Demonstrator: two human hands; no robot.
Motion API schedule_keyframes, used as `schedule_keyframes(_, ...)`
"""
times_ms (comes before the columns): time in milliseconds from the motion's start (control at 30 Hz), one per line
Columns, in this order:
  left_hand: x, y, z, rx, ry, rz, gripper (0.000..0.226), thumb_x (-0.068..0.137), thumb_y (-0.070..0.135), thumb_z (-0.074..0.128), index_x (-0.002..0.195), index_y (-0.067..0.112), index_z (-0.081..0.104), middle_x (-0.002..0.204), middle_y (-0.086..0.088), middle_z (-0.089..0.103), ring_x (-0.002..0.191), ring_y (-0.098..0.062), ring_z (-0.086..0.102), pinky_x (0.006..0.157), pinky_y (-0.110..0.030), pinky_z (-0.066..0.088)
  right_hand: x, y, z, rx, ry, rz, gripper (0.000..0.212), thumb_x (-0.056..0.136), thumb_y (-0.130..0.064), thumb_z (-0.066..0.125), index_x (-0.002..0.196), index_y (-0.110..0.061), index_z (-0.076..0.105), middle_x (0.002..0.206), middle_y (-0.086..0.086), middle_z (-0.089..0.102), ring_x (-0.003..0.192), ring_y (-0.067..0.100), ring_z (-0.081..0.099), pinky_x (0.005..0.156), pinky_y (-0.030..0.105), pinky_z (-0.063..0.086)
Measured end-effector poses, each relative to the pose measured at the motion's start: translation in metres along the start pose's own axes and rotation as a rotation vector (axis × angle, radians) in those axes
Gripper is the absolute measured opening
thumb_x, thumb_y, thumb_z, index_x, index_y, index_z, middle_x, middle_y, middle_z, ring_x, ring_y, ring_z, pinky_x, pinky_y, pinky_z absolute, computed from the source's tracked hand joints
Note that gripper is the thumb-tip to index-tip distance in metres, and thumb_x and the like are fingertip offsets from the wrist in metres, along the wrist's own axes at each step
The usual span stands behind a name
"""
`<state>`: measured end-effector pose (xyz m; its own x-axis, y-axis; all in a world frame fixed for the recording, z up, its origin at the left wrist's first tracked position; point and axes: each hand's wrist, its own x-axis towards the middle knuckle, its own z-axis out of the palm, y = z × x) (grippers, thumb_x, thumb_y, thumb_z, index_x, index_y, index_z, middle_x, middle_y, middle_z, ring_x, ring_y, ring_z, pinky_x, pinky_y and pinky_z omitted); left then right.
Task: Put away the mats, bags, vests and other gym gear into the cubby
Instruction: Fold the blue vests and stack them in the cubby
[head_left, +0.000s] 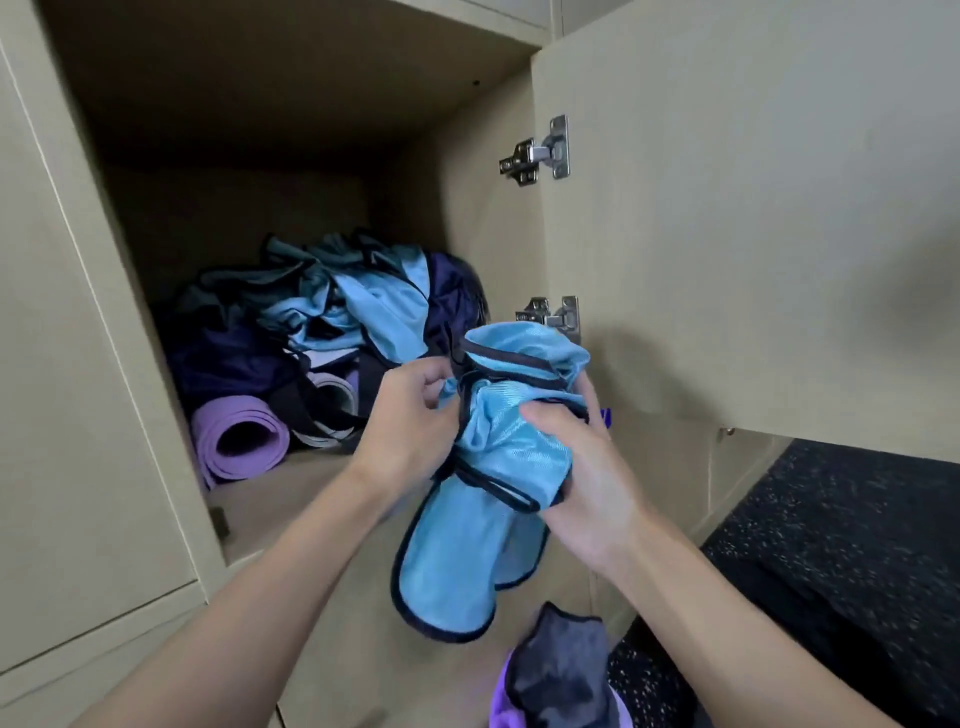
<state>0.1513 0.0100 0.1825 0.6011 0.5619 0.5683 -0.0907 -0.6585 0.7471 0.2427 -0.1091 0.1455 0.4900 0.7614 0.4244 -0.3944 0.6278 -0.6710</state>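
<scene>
Both hands hold one light-blue vest (498, 441) just in front of the open cubby (270, 499), at the height of its shelf, most likely so the loose cloth can be gathered into a bundle that will not spill out once pushed in. The left hand (410, 415) has its fingers curled and pinches the dark trim at the vest's upper edge. The right hand (582, 478) is wrapped around the bunched middle, thumb pressing on top of the fabric. The vest is shiny and thin with navy binding along every edge; its top is crumpled into folds while the lower panel hangs free below the hands. Inside the cubby, a heap of matching blue vests (363, 306) lies on dark navy bags (234, 358), with a rolled purple mat (239, 441) at the front left, so the bare shelf in front looks like the place for this one. The door (753, 208) stands swung open on the right. Another grey and purple piece (561, 675) shows at the bottom edge.
</scene>
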Motion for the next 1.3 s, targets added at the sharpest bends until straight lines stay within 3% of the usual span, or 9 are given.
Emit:
schedule_keyframes(133, 0.016, 0.009, -0.022, 0.068, 0.011, 0.101, 0.019, 0.09, 0.0, 0.057, 0.096, 0.008, 0.073, 0.089, 0.005, 0.074, 0.081, -0.01, 0.067, 0.074, -0.034, 0.058, 0.028, -0.001, 0.037, -0.34, 0.027, -0.138, 0.073, 0.083, -0.004, 0.074, 0.139, -0.038, 0.041, 0.118, -0.01, 0.07, 0.109, 0.01, 0.067, 0.094, 0.032, 0.055)
schedule_keyframes(300, 0.052, 0.027, -0.061, 0.141, 0.031, 0.162, 0.03, 0.091, -0.001, 0.06, 0.091, 0.026, 0.073, 0.086, 0.018, 0.074, 0.078, 0.005, 0.065, 0.072, -0.016, 0.051, 0.082, -0.005, 0.063, -0.505, 0.136, -0.381, 0.052, 0.086, 0.0, 0.068, 0.127, -0.029, 0.055, 0.116, -0.008, 0.07, 0.104, 0.004, 0.067, 0.088, 0.02, 0.054)
schedule_keyframes(367, 0.072, 0.022, -0.077, 0.205, 0.061, 0.093, 0.011, 0.092, 0.018, 0.067, 0.101, 0.021, 0.073, 0.094, 0.015, 0.072, 0.081, 0.001, 0.065, 0.076, -0.023, 0.053, 0.104, -0.008, 0.068, -0.54, 0.165, -0.435, 0.05, 0.087, 0.0, 0.068, 0.125, -0.03, 0.055, 0.113, -0.013, 0.069, 0.1, -0.002, 0.066, 0.083, 0.012, 0.051)
schedule_keyframes(467, 0.103, 0.013, -0.096, 0.337, 0.152, -0.019, 0.037, 0.086, 0.038, 0.073, 0.119, 0.023, 0.069, 0.118, 0.009, 0.066, 0.109, -0.008, 0.061, 0.1, -0.031, 0.047, 0.139, -0.008, 0.071, -0.59, 0.225, -0.489, 0.052, 0.087, -0.003, 0.068, 0.131, -0.026, 0.054, 0.115, -0.013, 0.068, 0.102, -0.002, 0.064, 0.088, 0.013, 0.05)
schedule_keyframes(667, 0.133, 0.009, -0.113, 0.504, 0.287, -0.153, 0.05, 0.083, 0.052, 0.069, 0.128, 0.031, 0.061, 0.131, 0.005, 0.062, 0.123, -0.017, 0.055, 0.107, -0.043, 0.042, 0.234, 0.01, 0.108, -0.547, 0.58, -0.683, 0.054, 0.088, -0.006, 0.066, 0.138, -0.012, 0.045, 0.125, 0.002, 0.054, 0.117, 0.02, 0.056, 0.091, 0.014, 0.041)
schedule_keyframes(733, 0.138, 0.013, -0.116, 0.524, 0.326, -0.118, 0.053, 0.086, 0.052, 0.066, 0.134, 0.031, 0.056, 0.134, 0.005, 0.059, 0.125, -0.018, 0.054, 0.108, -0.046, 0.041, 0.276, 0.017, 0.129, -0.639, 0.343, -0.458, 0.07, 0.087, -0.016, 0.071, 0.146, -0.012, 0.034, 0.128, -0.002, 0.045, 0.122, 0.018, 0.049, 0.096, 0.015, 0.036)
schedule_keyframes(833, 0.142, 0.014, -0.12, 0.544, 0.378, -0.111, 0.052, 0.089, 0.049, 0.064, 0.136, 0.029, 0.054, 0.135, 0.004, 0.058, 0.125, -0.02, 0.054, 0.107, -0.047, 0.041, 0.313, 0.017, 0.146, -0.639, -0.12, 0.032, 0.087, 0.079, -0.023, 0.079, 0.151, -0.022, 0.03, 0.135, 0.0, 0.055, 0.119, 0.02, 0.058, 0.098, 0.038, 0.051)
schedule_keyframes(1033, 0.14, 0.007, -0.118, 0.47, 0.354, -0.167, 0.045, 0.087, 0.045, 0.07, 0.127, 0.025, 0.062, 0.126, 0.002, 0.062, 0.117, -0.02, 0.058, 0.101, -0.035, 0.046, 0.301, 0.003, 0.133, -0.558, -0.122, -0.058, 0.052, 0.098, -0.011, 0.053, 0.148, -0.015, 0.037, 0.133, 0.006, 0.056, 0.118, 0.021, 0.059, 0.096, 0.033, 0.051)
schedule_keyframes(1300, 0.102, -0.023, -0.069, 0.476, 0.102, -0.101, 0.034, 0.081, 0.041, 0.076, 0.108, 0.022, 0.07, 0.108, -0.001, 0.069, 0.107, -0.016, 0.063, 0.1, -0.039, 0.048, 0.209, -0.009, 0.066, -0.725, -0.008, -0.027, 0.032, 0.095, -0.007, 0.054, 0.127, -0.013, 0.054, 0.118, 0.011, 0.065, 0.098, 0.021, 0.07, 0.088, 0.036, 0.058)
